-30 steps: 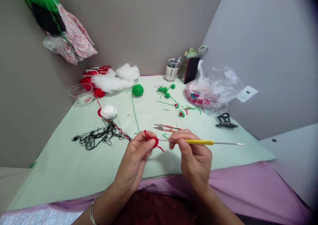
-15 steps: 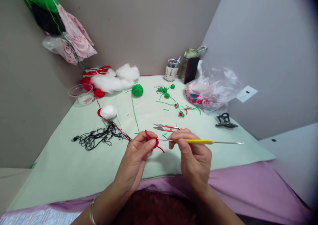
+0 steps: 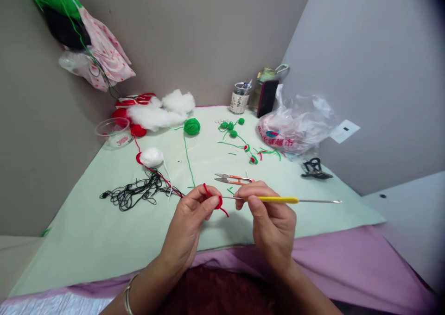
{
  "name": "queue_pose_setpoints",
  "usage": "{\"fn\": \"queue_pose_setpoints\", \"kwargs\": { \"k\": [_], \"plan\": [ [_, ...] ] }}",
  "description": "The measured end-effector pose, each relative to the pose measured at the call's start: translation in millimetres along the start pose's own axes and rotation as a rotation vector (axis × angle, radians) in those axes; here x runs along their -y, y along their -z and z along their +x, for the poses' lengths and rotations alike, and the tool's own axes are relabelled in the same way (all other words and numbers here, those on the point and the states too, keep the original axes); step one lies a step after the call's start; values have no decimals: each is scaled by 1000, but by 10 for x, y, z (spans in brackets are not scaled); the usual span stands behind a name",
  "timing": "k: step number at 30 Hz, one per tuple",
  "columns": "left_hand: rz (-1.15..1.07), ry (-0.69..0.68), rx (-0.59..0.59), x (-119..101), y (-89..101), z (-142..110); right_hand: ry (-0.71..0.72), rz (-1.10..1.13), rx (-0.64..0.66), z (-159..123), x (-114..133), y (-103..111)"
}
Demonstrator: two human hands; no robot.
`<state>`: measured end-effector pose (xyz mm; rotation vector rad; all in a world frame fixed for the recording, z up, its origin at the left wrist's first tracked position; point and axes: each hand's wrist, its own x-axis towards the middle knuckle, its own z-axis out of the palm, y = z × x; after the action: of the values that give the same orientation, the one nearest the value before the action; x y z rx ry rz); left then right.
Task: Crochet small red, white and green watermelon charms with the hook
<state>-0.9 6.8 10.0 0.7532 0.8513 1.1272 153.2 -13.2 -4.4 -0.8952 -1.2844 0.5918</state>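
Note:
Between the thumb and fingers of my left hand (image 3: 193, 220) is a small piece of red crochet (image 3: 219, 203), with short yarn ends sticking out above and below. My right hand (image 3: 269, 217) grips a crochet hook (image 3: 278, 199) by its yellow handle. The hook's left metal end reaches the red piece; whether it passes through a stitch is hidden by my fingers. Its other hooked end points right, in the air. Just beyond my hands, thread snips (image 3: 232, 179) with orange handles lie on the table, partly behind my right fingers.
At left lie tangled black yarn (image 3: 139, 191), a white yarn ball (image 3: 151, 157), a clear plastic cup (image 3: 113, 132) and white stuffing (image 3: 156, 113). Farther back are a green yarn ball (image 3: 192, 127) and small green crocheted pieces (image 3: 230, 126). A plastic bag (image 3: 295, 125) and black hair clip (image 3: 315, 169) sit at right.
Both hands stay almost where they were. The red piece has turned slightly in my left fingers, and its lower yarn end hangs a little lower.

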Motion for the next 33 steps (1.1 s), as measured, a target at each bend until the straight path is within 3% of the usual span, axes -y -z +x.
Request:
{"fn": "queue_pose_setpoints", "kwargs": {
  "k": [11, 22, 28, 33],
  "plan": [
    [-1, -2, -20, 42, -34, -9, 12, -23, -32, -18, -41, -60],
    [19, -23, -41, 46, -6, -33, -57, 90, -36, -43, -57, -39],
    [28, -63, 56, 100, -6, -31, -68, 105, -13, -50, -29, -89],
    [17, -31, 17, 100, -1, -40, -91, 123, -68, -63, -57, -103]
  ]
}}
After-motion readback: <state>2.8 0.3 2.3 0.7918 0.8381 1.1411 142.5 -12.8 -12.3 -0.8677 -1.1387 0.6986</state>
